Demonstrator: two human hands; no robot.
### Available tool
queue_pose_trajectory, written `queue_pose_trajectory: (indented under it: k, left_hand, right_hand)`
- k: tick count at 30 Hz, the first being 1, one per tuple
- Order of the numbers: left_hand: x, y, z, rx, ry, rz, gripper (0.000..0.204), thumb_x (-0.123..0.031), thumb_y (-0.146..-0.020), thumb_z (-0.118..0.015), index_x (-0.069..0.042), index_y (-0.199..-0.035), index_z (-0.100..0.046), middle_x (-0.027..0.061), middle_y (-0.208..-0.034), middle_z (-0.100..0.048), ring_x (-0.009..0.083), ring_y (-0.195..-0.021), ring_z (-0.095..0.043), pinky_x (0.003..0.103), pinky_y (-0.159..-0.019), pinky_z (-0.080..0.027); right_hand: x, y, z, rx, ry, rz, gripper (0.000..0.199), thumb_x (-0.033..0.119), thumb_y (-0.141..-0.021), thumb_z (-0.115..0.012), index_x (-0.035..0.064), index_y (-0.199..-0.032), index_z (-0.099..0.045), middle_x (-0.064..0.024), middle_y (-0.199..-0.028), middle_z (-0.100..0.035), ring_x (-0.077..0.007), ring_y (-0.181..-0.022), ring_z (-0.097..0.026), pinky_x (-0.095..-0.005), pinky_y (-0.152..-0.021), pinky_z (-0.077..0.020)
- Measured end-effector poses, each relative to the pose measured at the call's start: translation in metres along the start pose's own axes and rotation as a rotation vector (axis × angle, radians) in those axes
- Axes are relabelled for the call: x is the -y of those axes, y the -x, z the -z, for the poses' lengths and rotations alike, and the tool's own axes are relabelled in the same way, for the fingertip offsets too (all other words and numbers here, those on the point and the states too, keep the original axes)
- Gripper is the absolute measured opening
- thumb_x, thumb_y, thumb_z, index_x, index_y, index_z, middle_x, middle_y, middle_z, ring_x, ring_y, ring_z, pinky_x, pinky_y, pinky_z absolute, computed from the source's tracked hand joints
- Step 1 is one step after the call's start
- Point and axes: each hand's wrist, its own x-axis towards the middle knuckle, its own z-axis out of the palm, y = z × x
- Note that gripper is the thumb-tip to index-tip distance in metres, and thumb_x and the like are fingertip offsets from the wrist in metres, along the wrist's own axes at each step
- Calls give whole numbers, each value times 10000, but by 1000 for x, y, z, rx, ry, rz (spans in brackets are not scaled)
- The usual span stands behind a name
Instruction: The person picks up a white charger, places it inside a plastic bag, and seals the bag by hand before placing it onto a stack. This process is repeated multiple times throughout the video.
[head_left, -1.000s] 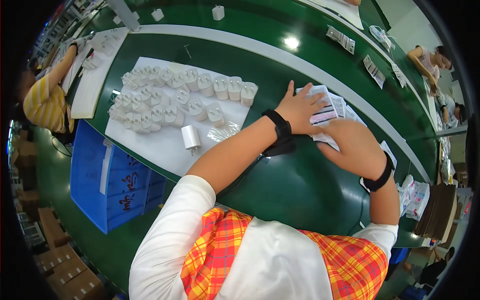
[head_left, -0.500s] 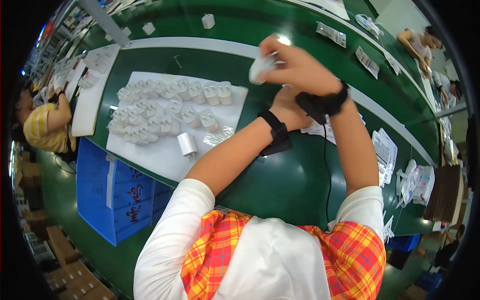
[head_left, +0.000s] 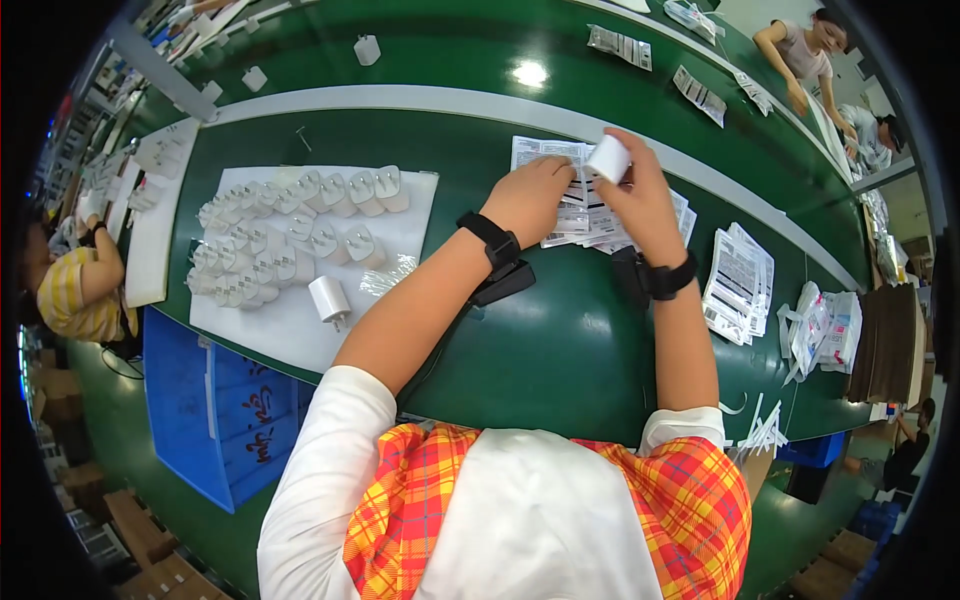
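Observation:
In my right hand [head_left: 648, 200] a white plug charger [head_left: 608, 158] is gripped between thumb and fingers, above a loose pile of flat printed bags [head_left: 585, 225]. Just left of it, my left hand [head_left: 530, 200] has its fingers closed at the edge of a printed bag [head_left: 540, 150]; its thumb is hidden. Both wrists carry black straps with small black boxes. On a white board [head_left: 400, 210] to the left stand several white chargers [head_left: 240, 235] in rows, prongs up. One charger [head_left: 328, 298] lies tipped near the board's front, beside clear plastic film [head_left: 390, 278].
Another stack of printed bags [head_left: 738, 285] lies to the right, with plastic packages [head_left: 825, 330] and brown cardboard [head_left: 888, 340] beyond. A blue bin [head_left: 190, 410] stands below the table's left edge. A white rail [head_left: 400, 98] runs along the back. People sit left and far right.
My right hand has come down and right with the charger, from raised to over the printed bags. My left hand has shifted left and up, uncovering the bags. The view has turned slightly.

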Motion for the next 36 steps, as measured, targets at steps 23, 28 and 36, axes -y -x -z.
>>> queue_pose_trajectory:
  k: [23,28,36]
  left_hand:
    - [-45,16,16,230,-281,253,644,-290,-921,-517,-11,-1460,-305,276,-1488,-319,443,-1351,-358,537,-1098,-291]
    - [-35,19,10,185,-223,248,608,-169,-854,-588,-14,-1403,-378,262,-1406,-409,428,-1261,-442,507,-1026,-391]
    - [-12,6,46,16,-46,322,423,31,-732,-592,-7,-1145,-509,183,-1096,-529,358,-1009,-537,425,-855,-501]
  right_hand:
    - [-22,9,-23,89,565,218,365,64,-722,-725,-11,-981,-478,-228,-977,-578,-394,-873,-576,-430,-759,-473]
    - [6,12,-23,209,522,1,263,7,-775,-652,-3,-979,-487,-202,-896,-582,-350,-821,-581,-397,-733,-468]
    - [9,24,-42,144,536,430,185,-45,-825,-571,5,-986,-496,-172,-903,-565,-254,-798,-585,-344,-713,-465]
